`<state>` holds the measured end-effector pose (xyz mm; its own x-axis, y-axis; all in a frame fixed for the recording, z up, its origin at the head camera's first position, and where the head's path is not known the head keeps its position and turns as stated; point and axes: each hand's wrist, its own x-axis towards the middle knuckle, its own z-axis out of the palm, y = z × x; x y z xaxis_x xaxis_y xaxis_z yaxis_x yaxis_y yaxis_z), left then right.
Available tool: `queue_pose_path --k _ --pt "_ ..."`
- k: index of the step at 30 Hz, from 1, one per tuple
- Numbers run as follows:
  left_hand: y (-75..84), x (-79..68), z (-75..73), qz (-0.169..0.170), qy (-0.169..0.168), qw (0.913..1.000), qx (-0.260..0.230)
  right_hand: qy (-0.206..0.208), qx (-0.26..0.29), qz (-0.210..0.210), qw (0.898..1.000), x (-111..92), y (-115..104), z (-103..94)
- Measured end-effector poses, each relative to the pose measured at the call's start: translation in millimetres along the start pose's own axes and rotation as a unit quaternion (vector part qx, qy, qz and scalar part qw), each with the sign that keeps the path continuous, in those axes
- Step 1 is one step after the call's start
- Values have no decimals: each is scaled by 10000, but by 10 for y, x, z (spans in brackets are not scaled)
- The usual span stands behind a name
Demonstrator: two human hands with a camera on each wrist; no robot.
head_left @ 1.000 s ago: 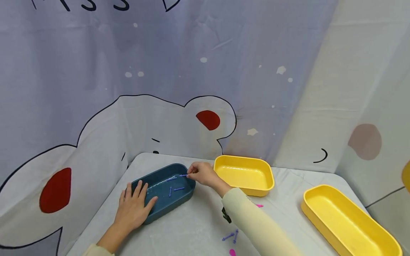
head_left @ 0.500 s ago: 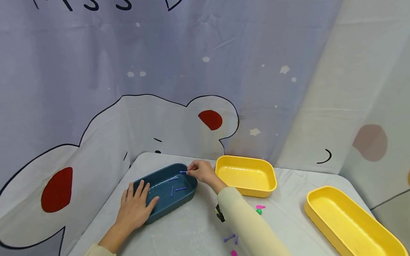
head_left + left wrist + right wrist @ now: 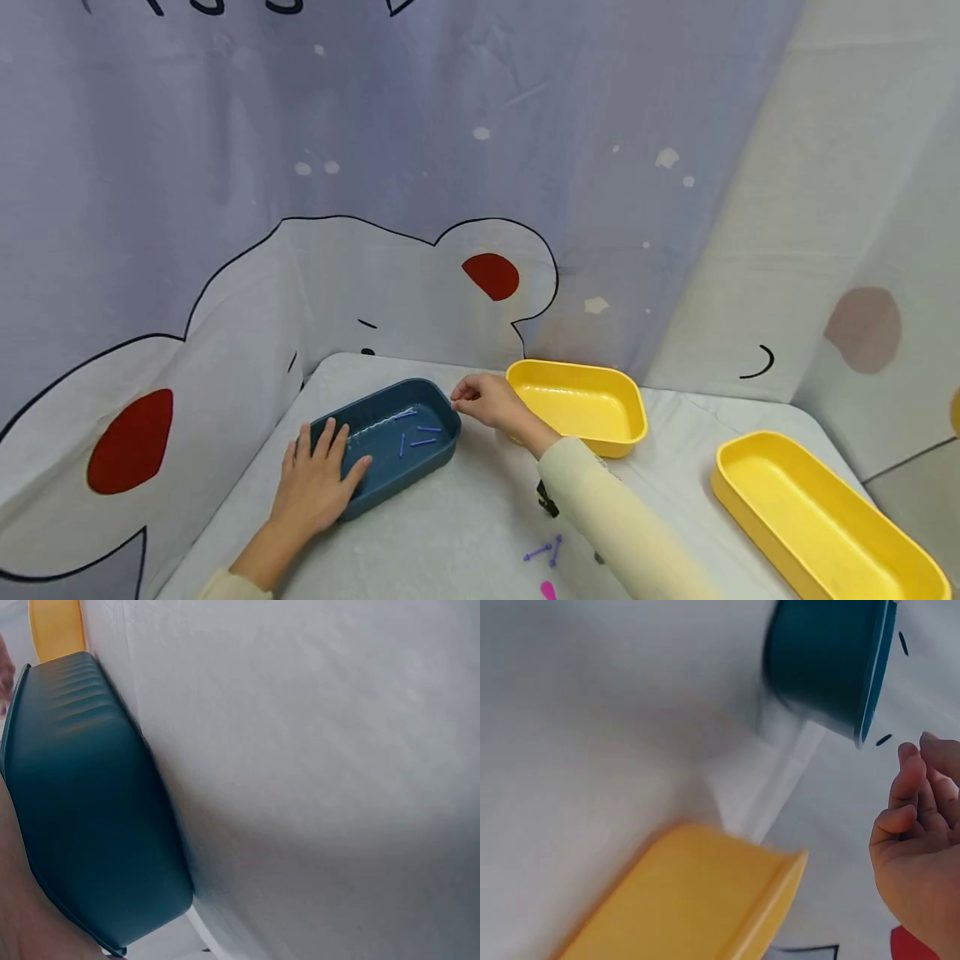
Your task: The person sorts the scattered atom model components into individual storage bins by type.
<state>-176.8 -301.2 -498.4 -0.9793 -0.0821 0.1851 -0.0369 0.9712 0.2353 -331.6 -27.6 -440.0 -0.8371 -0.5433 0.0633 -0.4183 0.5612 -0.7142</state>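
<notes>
A dark blue rectangular tray [image 3: 386,492] stands at the table's left, with several small purple sticks [image 3: 427,429] lying in it. My left hand [image 3: 315,483] rests on its near left end, fingers spread and straight over the rim and thumb along the right side. In the left wrist view, the tray's outer wall [image 3: 97,802] fills much of the left. Just beyond the tray's right rim is my right hand [image 3: 491,402], fingers loosely curled, thumb and index tip close together. No object shows between those fingertips [image 3: 908,754] in the right wrist view.
A yellow tray [image 3: 577,442] stands right behind my right hand, and a longer yellow tray [image 3: 765,525] lies at the right. Two purple sticks [image 3: 537,552] and a pink piece [image 3: 548,591] lie on the front table. My right sleeve [image 3: 622,517] covers part of the tabletop.
My right hand held a purple stick over the tray; that stick now lies inside with the others. The hand has drawn slightly right, off the rim. The left hand stays put.
</notes>
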Motion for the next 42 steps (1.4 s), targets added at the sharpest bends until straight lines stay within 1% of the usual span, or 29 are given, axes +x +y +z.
queue_pose_path --k 4,8,12,16,20,24,28,31,37,42 --pt "16 12 -7 38 -28 10000 -25 -215 -174 -321 9991 -281 85 -163" --pt "16 14 1 61 -58 10000 -23 -354 -358 -538 9973 -546 202 -274" --pt "1 5 26 60 -68 10000 -41 -453 -319 -595 9967 -780 321 -335" --pt "-10 6 18 39 -97 9999 -74 -603 -258 -675 9956 -979 405 -386" --pt "-15 17 27 55 -94 9999 -53 -730 -231 -732 9944 -1153 513 -419" --pt "-20 17 30 53 -101 9999 -38 -721 -150 -809 9940 -1309 634 -419" --pt "-10 9 27 57 -142 9999 -47 -729 -19 -704 9948 -1455 731 -414" --pt "-11 2 26 50 -160 9998 -43 -818 32 -566 9950 -1538 789 -412" --pt "-13 -9 20 28 -187 9998 9 -916 128 -438 9947 -1672 897 -389" --pt "0 -5 21 46 -208 9998 10 -1037 279 -233 9939 -1773 969 -356"
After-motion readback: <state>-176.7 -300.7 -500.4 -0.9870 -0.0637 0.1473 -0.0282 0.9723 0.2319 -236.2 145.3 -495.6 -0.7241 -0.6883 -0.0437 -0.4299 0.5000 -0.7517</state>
